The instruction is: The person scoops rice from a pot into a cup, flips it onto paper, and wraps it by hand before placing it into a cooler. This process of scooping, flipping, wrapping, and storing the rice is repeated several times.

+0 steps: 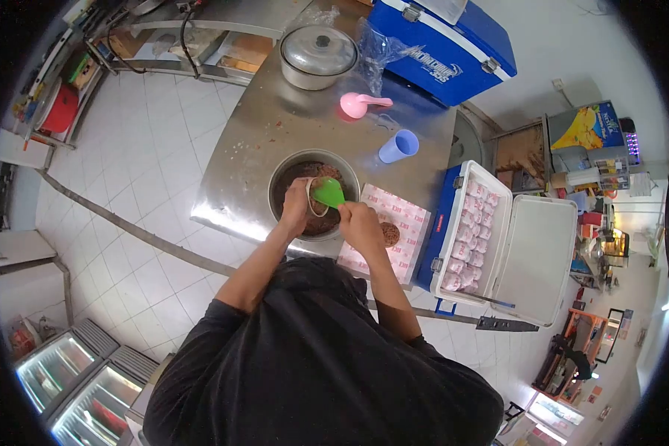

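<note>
My left hand (296, 205) grips a small pale-rimmed cup (310, 198) over a round metal pot (276, 174). Inside the pot lies a dark brown, grainy food (322, 224). With my right hand (360, 224) closed on its handle, a green rice paddle (328, 193) is pressed against the mouth of the cup. The paddle's blade hides much of what the cup contains. Just right of the pot, a round brown patty of the same grainy look (389, 234) rests on pink-and-white printed paper (401, 207).
Beside the paper stands an opened cooler (428, 260) with several wrapped bundles (468, 241) inside. Farther back on the steel table (253, 141) are a purple cup (398, 146), a pink scoop (354, 105), a lidded pot (319, 59) and a closed blue cooler (442, 48).
</note>
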A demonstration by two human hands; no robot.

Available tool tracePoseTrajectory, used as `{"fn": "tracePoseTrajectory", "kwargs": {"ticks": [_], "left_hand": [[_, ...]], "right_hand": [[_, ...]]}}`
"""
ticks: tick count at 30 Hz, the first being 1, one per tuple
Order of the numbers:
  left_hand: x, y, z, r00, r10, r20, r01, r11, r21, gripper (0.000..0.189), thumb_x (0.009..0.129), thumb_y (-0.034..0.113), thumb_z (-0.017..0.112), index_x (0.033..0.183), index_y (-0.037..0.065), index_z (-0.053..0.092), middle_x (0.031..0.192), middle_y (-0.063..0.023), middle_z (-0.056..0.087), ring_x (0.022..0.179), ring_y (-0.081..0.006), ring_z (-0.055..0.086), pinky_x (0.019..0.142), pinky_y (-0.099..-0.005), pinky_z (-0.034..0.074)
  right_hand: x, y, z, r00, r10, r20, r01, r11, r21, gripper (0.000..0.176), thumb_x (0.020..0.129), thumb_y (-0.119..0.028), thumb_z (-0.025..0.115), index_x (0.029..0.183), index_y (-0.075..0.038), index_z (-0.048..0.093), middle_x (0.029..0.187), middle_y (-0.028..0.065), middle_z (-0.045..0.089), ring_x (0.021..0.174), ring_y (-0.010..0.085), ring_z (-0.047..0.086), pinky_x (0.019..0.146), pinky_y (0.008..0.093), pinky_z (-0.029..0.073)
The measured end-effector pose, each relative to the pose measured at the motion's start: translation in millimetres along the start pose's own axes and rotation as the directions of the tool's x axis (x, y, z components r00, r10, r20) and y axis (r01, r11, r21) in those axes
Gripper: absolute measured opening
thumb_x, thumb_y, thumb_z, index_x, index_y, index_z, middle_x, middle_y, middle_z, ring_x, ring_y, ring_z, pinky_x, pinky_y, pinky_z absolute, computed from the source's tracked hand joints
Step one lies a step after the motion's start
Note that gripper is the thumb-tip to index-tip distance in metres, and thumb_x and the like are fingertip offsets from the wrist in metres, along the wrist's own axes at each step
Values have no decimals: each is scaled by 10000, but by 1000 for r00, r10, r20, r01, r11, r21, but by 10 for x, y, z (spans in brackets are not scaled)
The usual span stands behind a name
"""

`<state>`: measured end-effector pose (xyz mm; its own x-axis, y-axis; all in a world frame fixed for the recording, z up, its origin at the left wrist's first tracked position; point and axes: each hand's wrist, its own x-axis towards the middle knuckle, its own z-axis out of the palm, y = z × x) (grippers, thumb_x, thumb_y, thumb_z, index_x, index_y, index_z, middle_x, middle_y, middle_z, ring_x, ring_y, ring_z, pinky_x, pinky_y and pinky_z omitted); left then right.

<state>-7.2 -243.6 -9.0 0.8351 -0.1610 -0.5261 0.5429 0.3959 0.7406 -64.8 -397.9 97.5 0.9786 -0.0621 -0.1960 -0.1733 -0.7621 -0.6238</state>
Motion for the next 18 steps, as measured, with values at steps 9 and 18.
{"fn": "tracePoseTrajectory", "kwargs": {"ticks": [9,18], "left_hand": [[11,117,-208,999,25,-43,-34,974,-223,367,1063,324,400,1209,64,614,1134,-81,658,1040,-202,655,879,-378,558],[-1,236,-174,996,-82,34,89,926,-366,401,1065,354,350,1228,98,612,1182,-72,672,1105,-218,653,925,-465,549]], "right_hand": [[86,400,66,989,-44,-144,34,997,-69,258,960,-212,595,832,-3,674,735,271,637,694,392,683,651,521,487],[69,93,24,970,-50,-236,66,996,58,267,976,-232,589,928,12,685,787,266,659,764,438,678,694,484,531]]}}
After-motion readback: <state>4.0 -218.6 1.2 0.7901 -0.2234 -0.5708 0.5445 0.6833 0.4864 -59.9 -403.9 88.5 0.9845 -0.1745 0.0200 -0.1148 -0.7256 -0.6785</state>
